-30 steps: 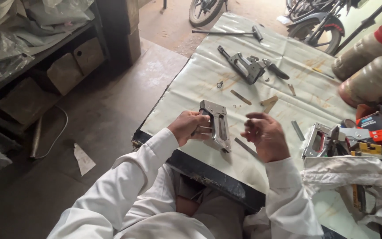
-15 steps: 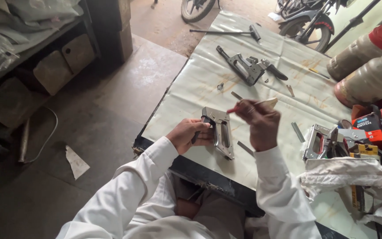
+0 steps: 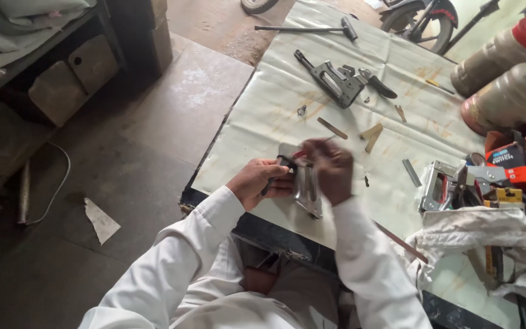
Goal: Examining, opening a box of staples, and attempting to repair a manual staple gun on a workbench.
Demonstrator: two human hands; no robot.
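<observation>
A grey metal staple gun body [image 3: 304, 187] rests on the white sheet-covered table [image 3: 263, 122] near its front edge. My left hand [image 3: 260, 180] grips its left side and black handle. My right hand [image 3: 331, 167] is closed on a thin red-handled tool [image 3: 304, 152], whose tip touches the top of the gun body. Both sleeves are white.
A second dismantled staple gun [image 3: 335, 82] with loose parts lies further back, a hammer [image 3: 312, 27] beyond it. A third metal stapler [image 3: 442, 183], boxes, white cloth [image 3: 488, 234] and rolls [image 3: 506, 73] crowd the right. Small metal strips and a spring lie between. Floor and shelves lie to the left.
My right hand picked up the red-handled tool from further out on the table and brought it back down onto the staple gun. My left hand kept its hold.
</observation>
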